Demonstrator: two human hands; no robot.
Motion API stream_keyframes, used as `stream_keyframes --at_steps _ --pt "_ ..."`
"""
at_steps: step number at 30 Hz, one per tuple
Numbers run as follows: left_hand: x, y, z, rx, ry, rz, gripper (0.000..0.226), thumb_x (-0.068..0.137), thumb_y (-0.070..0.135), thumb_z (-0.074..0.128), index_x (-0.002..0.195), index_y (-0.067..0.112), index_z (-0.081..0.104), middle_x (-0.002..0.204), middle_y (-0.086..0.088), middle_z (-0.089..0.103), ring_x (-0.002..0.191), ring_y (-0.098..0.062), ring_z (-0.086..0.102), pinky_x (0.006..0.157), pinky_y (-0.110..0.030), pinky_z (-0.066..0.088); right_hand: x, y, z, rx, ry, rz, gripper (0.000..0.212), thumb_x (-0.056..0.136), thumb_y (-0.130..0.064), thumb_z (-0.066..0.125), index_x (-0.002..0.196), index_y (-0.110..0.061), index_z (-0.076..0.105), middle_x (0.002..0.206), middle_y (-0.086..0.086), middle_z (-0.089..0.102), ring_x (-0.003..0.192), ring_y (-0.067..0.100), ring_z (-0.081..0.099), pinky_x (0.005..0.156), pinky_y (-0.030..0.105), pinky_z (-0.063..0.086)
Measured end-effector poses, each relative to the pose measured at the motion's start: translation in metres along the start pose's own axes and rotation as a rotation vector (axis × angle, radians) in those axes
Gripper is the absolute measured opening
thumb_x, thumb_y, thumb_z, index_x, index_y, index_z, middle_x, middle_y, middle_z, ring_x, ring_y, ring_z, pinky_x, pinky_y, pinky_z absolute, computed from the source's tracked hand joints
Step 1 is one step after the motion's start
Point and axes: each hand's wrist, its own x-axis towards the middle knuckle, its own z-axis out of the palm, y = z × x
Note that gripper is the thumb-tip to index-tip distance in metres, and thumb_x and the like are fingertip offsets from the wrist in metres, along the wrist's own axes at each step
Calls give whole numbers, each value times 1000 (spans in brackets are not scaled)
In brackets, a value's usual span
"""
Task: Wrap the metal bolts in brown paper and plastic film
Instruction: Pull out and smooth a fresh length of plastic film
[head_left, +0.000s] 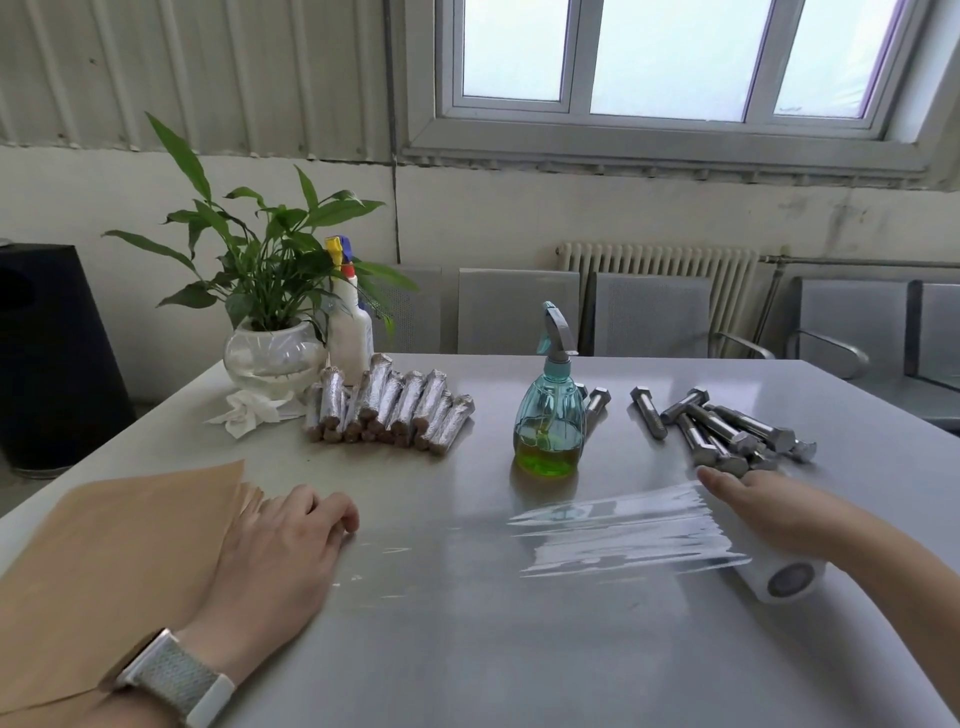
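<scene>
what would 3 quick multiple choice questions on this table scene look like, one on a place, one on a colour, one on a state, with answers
1. Where does the brown paper lie?
A. under the person's left arm
B. beside the bare bolts
C. behind the plant

2. What colour is the liquid in the clear spray bottle?
A. red
B. green
C. blue

3. What state is the plastic film in?
A. fully rolled up
B. partly pulled out flat on the table
C. wrapped round the spray bottle

Answers: 1 A, the sheets sit at the near left under the left hand and wrist. 2 B, the bottle's base shows green. 3 B, a stretch runs from the roll under the right hand towards the left.
</scene>
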Motion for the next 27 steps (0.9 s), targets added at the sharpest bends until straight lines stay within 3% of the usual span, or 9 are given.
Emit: stream_keyframes --at_steps 8,10,12,14,17,20,23,25,27 --pt "3 -6 1 -373 -26 -110 21 98 21 49 89 41 47 83 15 58 84 5 48 68 -25 30 -2 0 -1 -41 -2 -15 58 101 -56 25 130 -18 57 134 14 56 122 27 51 93 29 36" --pt "4 -5 0 -485 -25 -118 22 98 18 49 93 39 49 73 10 63 72 -2 55 64 -23 37 -1 0 0 3 7 4 61 99 -60 27 123 -14 60 129 15 59 119 27 52 91 30 36" --pt "4 -4 -2 -760 -22 -178 26 98 12 49 91 36 52 72 3 65 54 -10 57 53 -24 44 -1 0 0 29 8 15 63 98 -62 27 116 -13 61 126 14 60 116 26 53 89 29 35" --pt "7 -6 -3 -1035 -13 -294 22 98 8 53 91 29 52 68 -3 65 43 -18 54 38 -21 37 -2 0 -1 34 -1 16 61 98 -61 26 112 -13 61 125 14 60 115 26 53 86 29 34" --pt "11 -12 -2 -1216 -10 -487 12 92 18 63 96 10 55 65 -6 66 34 -15 44 35 -15 27 -3 0 -1 50 5 21 63 98 -61 27 118 -12 61 129 15 58 120 27 51 91 30 35" --pt "15 -15 1 -1078 -31 -563 27 91 31 65 87 5 60 54 1 62 32 -10 41 34 -16 29 -3 0 0 51 7 35 70 95 -65 26 119 -10 61 129 15 58 119 27 52 94 31 37" --pt "16 -11 1 -792 -13 -537 24 95 33 61 80 14 59 53 3 58 37 -9 44 36 -23 37 -4 -1 1 36 16 47 70 93 -69 25 116 -13 61 128 14 59 118 28 52 97 34 39" --pt "14 -8 -2 -460 -31 -442 24 95 40 54 79 22 53 70 2 58 61 -15 54 54 -31 43 -6 -3 1 1 25 48 67 92 -71 22 105 -16 59 123 13 61 112 27 54 98 37 41" --pt "9 -2 -5 -148 -83 -346 25 98 45 41 85 24 45 77 5 52 82 -23 54 68 -35 44 -8 -6 1 -57 46 53 67 91 -73 19 109 -20 56 126 11 59 112 26 53 98 40 42"
